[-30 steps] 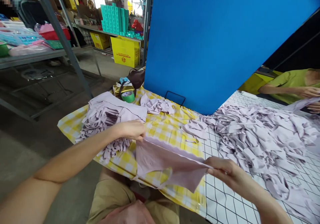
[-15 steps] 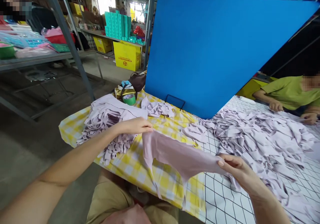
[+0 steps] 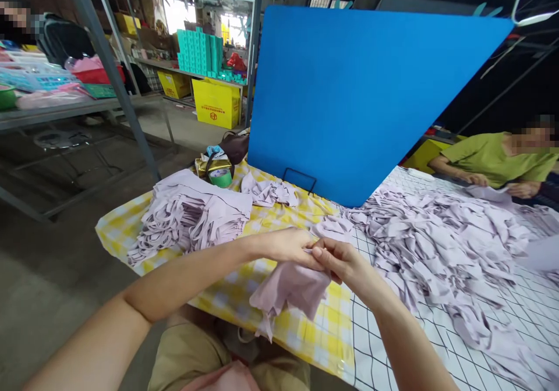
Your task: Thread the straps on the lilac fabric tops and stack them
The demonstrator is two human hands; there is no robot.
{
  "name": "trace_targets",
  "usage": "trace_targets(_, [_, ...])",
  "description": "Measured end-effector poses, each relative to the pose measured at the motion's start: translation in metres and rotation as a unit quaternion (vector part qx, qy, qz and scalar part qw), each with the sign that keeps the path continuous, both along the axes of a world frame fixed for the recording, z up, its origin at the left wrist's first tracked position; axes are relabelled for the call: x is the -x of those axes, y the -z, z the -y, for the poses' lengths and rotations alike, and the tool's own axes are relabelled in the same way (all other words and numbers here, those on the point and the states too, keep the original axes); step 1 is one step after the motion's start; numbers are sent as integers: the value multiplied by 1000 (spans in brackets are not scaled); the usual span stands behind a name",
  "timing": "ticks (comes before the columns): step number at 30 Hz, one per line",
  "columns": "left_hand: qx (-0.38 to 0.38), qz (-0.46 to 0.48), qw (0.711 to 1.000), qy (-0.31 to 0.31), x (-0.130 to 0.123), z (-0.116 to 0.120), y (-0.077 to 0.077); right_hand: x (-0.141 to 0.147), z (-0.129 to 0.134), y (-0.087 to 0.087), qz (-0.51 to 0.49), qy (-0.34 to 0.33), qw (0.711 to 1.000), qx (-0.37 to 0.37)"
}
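1. Left hand (image 3: 293, 246) and right hand (image 3: 341, 262) meet, each grip pinching one soft, limp lilac fabric piece (image 3: 292, 289).
2. It droops in crumpled folds over the desk (image 3: 323, 336), yellow-checked there.
3. At 10 o'clock: a neat lilac stack (image 3: 192, 216).

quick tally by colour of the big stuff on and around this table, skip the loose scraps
Lilac: 3 – garment held by left hand and right hand, folded stack, loose heap
Blue: 1 – upright board
Green: 1 – tape roll
Yellow: 2 – checked tablecloth, carton
Total: 7
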State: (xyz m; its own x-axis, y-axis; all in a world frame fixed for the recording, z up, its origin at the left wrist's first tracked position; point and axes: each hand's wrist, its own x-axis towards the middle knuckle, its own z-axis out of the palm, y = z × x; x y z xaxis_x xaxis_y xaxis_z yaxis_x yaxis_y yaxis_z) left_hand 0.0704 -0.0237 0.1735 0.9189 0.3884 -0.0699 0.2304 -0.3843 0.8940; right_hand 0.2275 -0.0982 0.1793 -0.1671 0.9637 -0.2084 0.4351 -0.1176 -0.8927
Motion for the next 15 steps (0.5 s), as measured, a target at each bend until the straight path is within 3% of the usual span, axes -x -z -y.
trace_targets(3, [8,-15,1000,10,20,-15,-5,-11,5,5,-47,-105,991,66])
trace_targets(6, [88,51,995,20,47,-26,-17,-26,10,16,-34,-193,975,106])
trace_targets(8, [114,112,987,14,65,-29,-26,-36,14,25,-8,-218,969,118])
trace_targets(12, [122,246,961,-26,96,-30,-30,-51,26,28,72,-251,963,66])
trace_targets(15, [99,297,949,-37,113,-32,-28,-56,38,9,147,-225,963,-7])
